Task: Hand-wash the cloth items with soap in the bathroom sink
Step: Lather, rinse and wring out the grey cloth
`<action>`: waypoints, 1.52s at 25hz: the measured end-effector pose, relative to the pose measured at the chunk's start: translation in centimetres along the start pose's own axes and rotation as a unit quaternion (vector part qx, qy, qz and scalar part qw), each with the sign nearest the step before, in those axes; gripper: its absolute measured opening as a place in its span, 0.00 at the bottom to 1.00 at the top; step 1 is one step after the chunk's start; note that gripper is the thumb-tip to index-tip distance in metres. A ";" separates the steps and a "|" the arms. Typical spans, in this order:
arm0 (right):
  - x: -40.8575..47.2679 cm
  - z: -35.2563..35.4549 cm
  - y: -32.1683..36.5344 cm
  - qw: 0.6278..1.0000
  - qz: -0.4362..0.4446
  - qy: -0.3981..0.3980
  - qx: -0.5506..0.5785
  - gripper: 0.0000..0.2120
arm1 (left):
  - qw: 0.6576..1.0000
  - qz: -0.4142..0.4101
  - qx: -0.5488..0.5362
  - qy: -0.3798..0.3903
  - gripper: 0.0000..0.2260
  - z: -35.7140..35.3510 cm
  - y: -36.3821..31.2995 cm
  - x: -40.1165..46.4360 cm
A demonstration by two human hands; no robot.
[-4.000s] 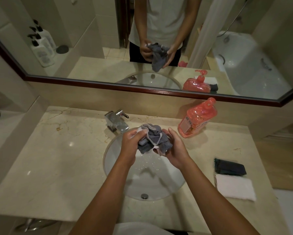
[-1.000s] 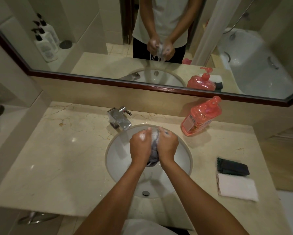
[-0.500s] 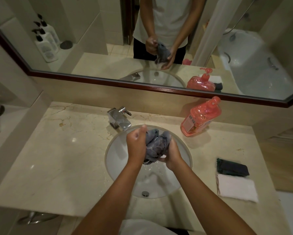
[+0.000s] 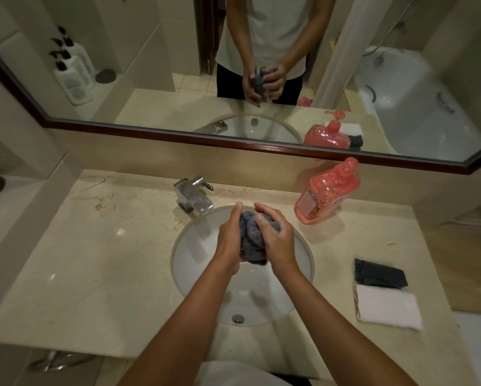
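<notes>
Over the sink point(image 4: 189, 263), both hands have closed again, left hand point(image 4: 229, 238) and right hand point(image 4: 275, 235) squeezing the grey cloth point(image 4: 252, 240).

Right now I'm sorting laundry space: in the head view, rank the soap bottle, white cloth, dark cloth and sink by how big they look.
1. Sink
2. White cloth and soap bottle: these look alike, and the cloth is nearer the camera, so I won't rank them.
3. Dark cloth
</notes>
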State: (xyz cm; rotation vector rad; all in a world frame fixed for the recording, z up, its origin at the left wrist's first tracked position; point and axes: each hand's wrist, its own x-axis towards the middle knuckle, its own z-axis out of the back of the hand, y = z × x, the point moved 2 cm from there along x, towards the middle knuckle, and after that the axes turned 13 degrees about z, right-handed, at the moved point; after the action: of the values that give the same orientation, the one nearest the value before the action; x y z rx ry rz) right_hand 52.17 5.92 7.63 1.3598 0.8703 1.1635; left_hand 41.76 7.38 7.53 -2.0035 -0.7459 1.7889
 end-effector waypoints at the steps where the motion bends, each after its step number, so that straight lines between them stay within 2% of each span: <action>1: -0.3 -0.3 -0.1 0.999 0.023 0.013 -0.031 0.12 | 1.000 -0.012 -0.007 -0.013 0.26 -0.2 0.0 0.1; 4: -0.9 -1.4 -0.7 0.994 0.036 -0.006 -0.105 0.17 | 0.994 -0.065 -0.040 -0.078 0.23 -0.6 0.2 0.1; 8: -0.7 -2.3 -0.5 0.989 0.012 -0.068 -0.128 0.09 | 0.973 -0.143 -0.004 -0.179 0.21 -0.1 0.5 0.2; 12: -0.1 -2.7 -0.6 0.985 -0.031 -0.097 -0.142 0.20 | 0.954 -0.195 0.041 -0.224 0.22 0.6 0.4 0.0; 14: 0.3 -2.7 -0.9 0.981 -0.083 -0.097 -0.146 0.24 | 0.945 -0.214 0.080 -0.236 0.22 1.0 0.7 0.0; 16: 0.9 -2.6 -1.5 0.976 -0.155 -0.091 -0.126 0.23 | 0.933 -0.240 0.114 -0.243 0.22 1.2 0.9 0.0; 20: 1.1 -2.5 -2.0 0.950 -0.305 -0.063 -0.008 0.08 | 0.921 -0.274 0.146 -0.234 0.22 1.2 1.0 -0.1; 22: 0.9 -2.3 -2.4 0.948 -0.309 -0.067 0.038 0.07 | 0.934 -0.247 0.117 -0.231 0.23 1.3 1.0 0.1; 26: -0.1 -1.3 -2.6 0.969 -0.224 -0.098 0.028 0.11 | 0.960 -0.195 -0.025 -0.199 0.18 2.1 0.4 0.9; 29: -0.5 -0.7 -1.8 0.990 -0.135 -0.046 -0.009 0.09 | 0.966 -0.160 -0.124 -0.161 0.11 3.0 -0.5 1.1; 33: 0.3 -0.4 -0.9 0.979 -0.193 0.041 0.044 0.10 | 0.970 -0.168 -0.131 -0.114 0.09 2.7 -1.6 0.4; 35: 0.6 0.1 -0.7 0.979 -0.166 0.110 0.045 0.14 | 0.970 -0.166 -0.153 -0.094 0.08 2.6 -2.4 0.2; 38: 0.8 0.5 0.0 0.970 -0.098 0.223 -0.026 0.10 | 0.955 -0.165 -0.242 -0.048 0.09 2.4 -3.5 0.1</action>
State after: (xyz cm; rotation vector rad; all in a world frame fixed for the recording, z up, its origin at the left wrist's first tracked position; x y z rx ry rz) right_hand 52.87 6.53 7.84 0.9548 1.2543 1.3480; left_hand 38.89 10.03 9.11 -1.9177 -1.5756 1.6213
